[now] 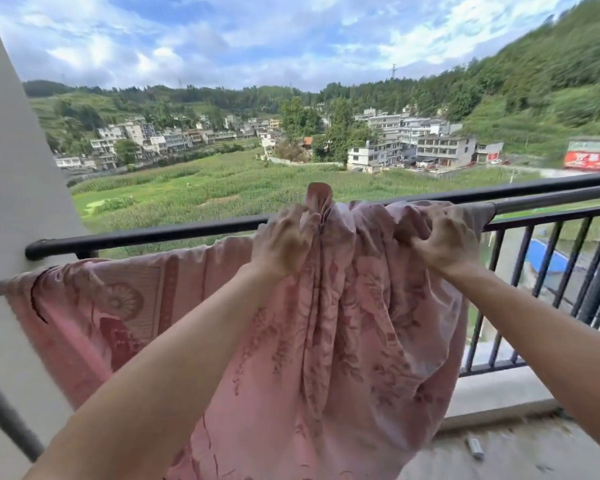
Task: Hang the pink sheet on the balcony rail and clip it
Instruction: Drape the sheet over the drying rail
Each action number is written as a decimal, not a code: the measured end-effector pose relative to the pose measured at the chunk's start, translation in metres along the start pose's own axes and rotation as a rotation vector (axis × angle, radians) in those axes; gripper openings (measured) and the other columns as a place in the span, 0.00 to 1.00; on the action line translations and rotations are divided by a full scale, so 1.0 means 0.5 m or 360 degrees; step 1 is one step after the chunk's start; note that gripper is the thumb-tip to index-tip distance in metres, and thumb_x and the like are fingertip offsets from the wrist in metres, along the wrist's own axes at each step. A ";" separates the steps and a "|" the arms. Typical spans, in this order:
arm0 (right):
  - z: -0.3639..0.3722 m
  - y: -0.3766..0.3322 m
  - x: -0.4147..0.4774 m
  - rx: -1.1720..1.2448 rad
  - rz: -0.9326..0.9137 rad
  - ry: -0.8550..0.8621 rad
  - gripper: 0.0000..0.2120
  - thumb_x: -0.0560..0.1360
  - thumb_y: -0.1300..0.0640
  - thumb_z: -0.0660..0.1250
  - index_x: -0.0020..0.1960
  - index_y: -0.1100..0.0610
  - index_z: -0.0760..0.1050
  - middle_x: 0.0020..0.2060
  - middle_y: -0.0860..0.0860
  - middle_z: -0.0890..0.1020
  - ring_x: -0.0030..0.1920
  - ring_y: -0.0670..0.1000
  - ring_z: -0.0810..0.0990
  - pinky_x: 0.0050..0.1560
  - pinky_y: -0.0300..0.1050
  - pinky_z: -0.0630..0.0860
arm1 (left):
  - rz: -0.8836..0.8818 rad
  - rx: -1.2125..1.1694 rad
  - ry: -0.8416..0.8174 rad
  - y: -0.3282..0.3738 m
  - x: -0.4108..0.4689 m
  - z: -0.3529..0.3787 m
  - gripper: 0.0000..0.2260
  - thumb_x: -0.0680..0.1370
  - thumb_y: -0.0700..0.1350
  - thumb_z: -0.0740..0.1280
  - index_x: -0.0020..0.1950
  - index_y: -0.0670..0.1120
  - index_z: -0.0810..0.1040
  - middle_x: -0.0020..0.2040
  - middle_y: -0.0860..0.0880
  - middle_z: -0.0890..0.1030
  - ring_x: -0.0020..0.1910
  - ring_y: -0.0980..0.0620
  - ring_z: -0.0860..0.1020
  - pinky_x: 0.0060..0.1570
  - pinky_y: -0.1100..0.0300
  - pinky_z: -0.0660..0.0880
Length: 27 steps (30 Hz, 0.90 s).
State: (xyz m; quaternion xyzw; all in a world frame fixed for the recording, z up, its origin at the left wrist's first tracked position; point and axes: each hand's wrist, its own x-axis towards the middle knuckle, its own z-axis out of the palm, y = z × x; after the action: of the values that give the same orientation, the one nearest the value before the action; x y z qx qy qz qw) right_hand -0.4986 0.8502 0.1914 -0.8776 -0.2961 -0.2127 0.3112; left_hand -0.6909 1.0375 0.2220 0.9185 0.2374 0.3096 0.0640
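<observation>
Head view, looking over the balcony: what have the hands got hold of?

Cloth, both of them. The left hand (281,242) clenches a bunched fold that stands up above the bar, and the right hand (444,240) has its fingers curled into the gathered top edge just beside it.

And the pink floral cotton sheet (343,341) itself?

Already over. It drapes across the thin grey bar (551,201) that runs just inside the black metal balcony rail (153,235), flat towards the left, heaped in the middle between the hands, hanging low in front.

So hanging, not clipping?

I'd say spreading. The bunch wants drawing out to the right along the bar, where bare metal shows, before any clip goes on.

Any clip about?

None in either hand. A small grey thing (475,448) lies on the floor to the right; I can't tell what it is.
</observation>
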 end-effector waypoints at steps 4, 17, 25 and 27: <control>-0.009 0.022 0.044 0.0214 -0.0076 0.0125 0.11 0.76 0.53 0.66 0.38 0.58 0.75 0.38 0.60 0.82 0.41 0.63 0.81 0.39 0.47 0.65 | -0.0012 0.0447 0.0093 0.007 0.007 0.053 0.28 0.80 0.64 0.43 0.75 0.52 0.61 0.54 0.45 0.82 0.50 0.42 0.79 0.52 0.50 0.68; -0.108 0.136 0.186 -0.0200 0.0145 0.0112 0.21 0.75 0.49 0.61 0.66 0.54 0.72 0.64 0.62 0.73 0.63 0.65 0.73 0.63 0.62 0.69 | 0.0027 0.0600 0.0250 -0.003 0.009 0.079 0.25 0.82 0.61 0.46 0.54 0.47 0.77 0.47 0.46 0.82 0.45 0.43 0.79 0.42 0.53 0.63; 0.000 0.026 0.111 0.0159 -0.0532 -0.0010 0.10 0.76 0.47 0.67 0.51 0.50 0.84 0.45 0.53 0.86 0.45 0.57 0.83 0.46 0.50 0.79 | 0.0152 0.0651 0.0310 -0.025 0.011 0.089 0.21 0.82 0.58 0.53 0.47 0.46 0.77 0.42 0.46 0.80 0.40 0.43 0.79 0.44 0.51 0.70; 0.005 0.090 0.163 0.0075 -0.0336 0.0002 0.14 0.76 0.43 0.63 0.46 0.51 0.83 0.42 0.54 0.86 0.43 0.59 0.83 0.43 0.52 0.80 | 0.0176 0.0661 0.0309 -0.027 0.009 0.087 0.22 0.82 0.60 0.51 0.48 0.46 0.77 0.42 0.46 0.80 0.40 0.43 0.78 0.44 0.52 0.70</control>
State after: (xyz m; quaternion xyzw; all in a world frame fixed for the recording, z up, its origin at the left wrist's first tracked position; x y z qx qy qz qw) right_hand -0.4088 0.8550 0.2162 -0.8338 -0.3915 -0.2379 0.3080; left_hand -0.6669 1.0529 0.1859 0.8895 0.2503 0.3441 -0.1666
